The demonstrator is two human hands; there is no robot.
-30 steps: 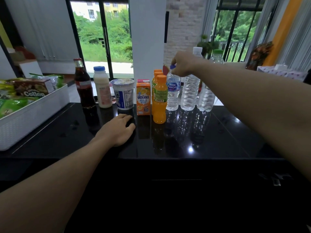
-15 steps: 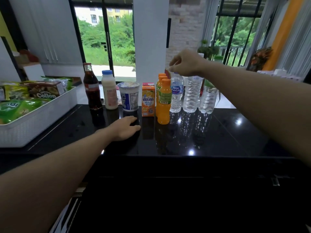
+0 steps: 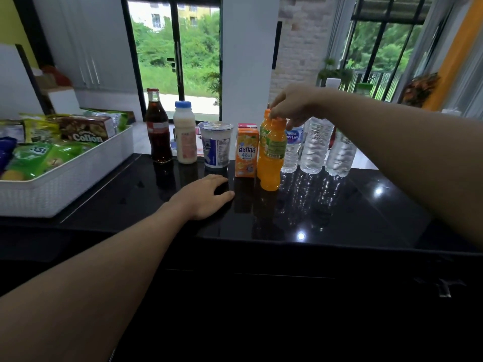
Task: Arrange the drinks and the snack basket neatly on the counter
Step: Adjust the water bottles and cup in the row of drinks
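A row of drinks stands along the back of the black counter [image 3: 352, 210]: a cola bottle [image 3: 158, 131], a white milk bottle [image 3: 185, 138], a yogurt cup [image 3: 215, 146], an orange juice carton [image 3: 246, 156], two orange juice bottles [image 3: 271, 158] one behind the other, and three clear water bottles [image 3: 315, 148]. My right hand [image 3: 295, 105] reaches in from the right, and its fingertips pinch the cap of the rear orange bottle. My left hand [image 3: 202, 195] lies flat on the counter in front of the cup, holding nothing. The white snack basket [image 3: 78, 178] sits at the left.
The basket is full of snack packets and a Collon box [image 3: 87, 128]. A white pillar [image 3: 249, 61] and glass doors rise behind the drinks. The counter's front edge runs across the middle of the view, with dark cabinets below.
My right hand left the small water bottle's cap and moved left and down onto the orange bottle caps. My left hand stayed flat on the counter.
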